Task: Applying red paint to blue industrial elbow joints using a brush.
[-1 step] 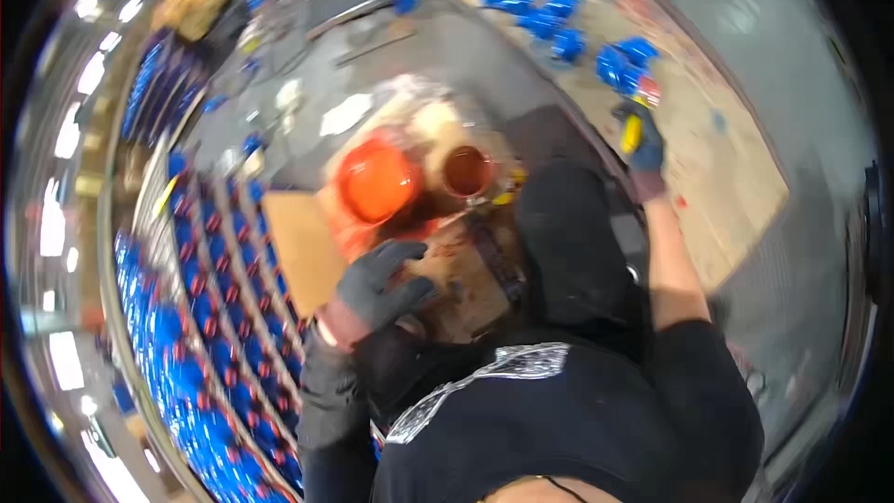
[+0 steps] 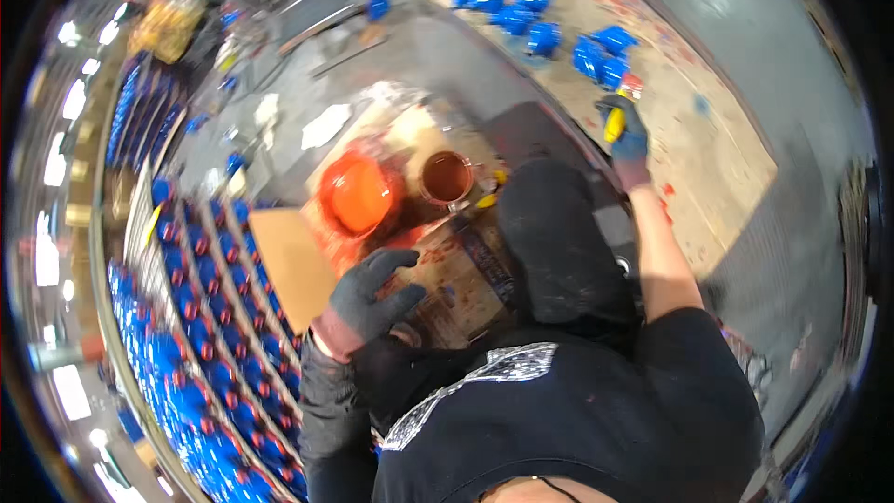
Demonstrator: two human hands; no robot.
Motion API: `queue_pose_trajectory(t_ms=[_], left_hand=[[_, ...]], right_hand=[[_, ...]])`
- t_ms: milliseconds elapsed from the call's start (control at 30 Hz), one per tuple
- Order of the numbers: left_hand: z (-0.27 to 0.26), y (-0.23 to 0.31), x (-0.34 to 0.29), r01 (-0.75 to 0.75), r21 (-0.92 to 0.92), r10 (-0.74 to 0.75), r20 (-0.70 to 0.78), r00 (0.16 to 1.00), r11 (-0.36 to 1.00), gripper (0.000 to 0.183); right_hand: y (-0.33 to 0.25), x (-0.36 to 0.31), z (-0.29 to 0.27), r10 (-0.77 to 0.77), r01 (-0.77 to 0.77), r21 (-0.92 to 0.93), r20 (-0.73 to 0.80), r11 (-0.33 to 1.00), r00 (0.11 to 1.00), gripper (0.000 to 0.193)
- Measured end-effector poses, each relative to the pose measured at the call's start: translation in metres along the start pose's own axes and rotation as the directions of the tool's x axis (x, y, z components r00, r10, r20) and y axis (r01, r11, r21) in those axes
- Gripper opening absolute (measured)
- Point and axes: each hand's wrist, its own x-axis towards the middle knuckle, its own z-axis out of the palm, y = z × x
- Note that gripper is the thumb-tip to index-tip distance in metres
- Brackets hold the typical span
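so on the far left there's a yellowish heap [image 2: 168, 30] up at the back, too blurry to make out; below it, rows of blue pieces with red bits [image 2: 200, 354], set apart by pale strips and running right down to the lower edge; then a plain brown cardboard sheet [image 2: 293, 265], with a white scrap [image 2: 326, 127] on the floor [image 2: 400, 51] beyond it; next comes an orange-red tub [image 2: 358, 194], pretty messy around the outside; the left hand [image 2: 374, 296], in a grey glove with a maroon cuff, is just below that, empty as far as I can see, fingers and thumb curved and spread apart; to its right is a red-stained surface [image 2: 456, 284], and past that a pot of dark reddish stuff [image 2: 447, 177] with a small yellow thing [image 2: 488, 199] just beside it; then a dark-clad knee [image 2: 559, 247]; over on the right, the other hand, the right one [image 2: 629, 128], is wrapped around a yellow-handled tool [image 2: 615, 124], right next to a clump of blue pieces [image 2: 596, 56]; there's a red-and-white bit [image 2: 631, 85] just past the fingers, can't tell if it's part of the tool; more blue pieces [image 2: 512, 14] sit farther back on the same paint-spotted board [image 2: 722, 168]
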Motion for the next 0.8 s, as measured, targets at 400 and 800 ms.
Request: queue_pose_trajectory(t_ms=[400, 800], left_hand=[[-0.003, -0.022, 0.073, 0.248, -0.245, -0.169, 0.302, 0.938, 0.937, 0.047], [-0.002, -0.043, 0.107, 0.192, -0.208, -0.128, 0.286, 0.950, 0.959, 0.048]], right_hand=[[0.174, 0.070, 0.033, 0.531, -0.635, -0.104, -0.454, 0.766, 0.715, 0.022], [0.261, 0.105, 0.067, 0.580, -0.699, -0.029, -0.534, 0.715, 0.615, 0.028]])
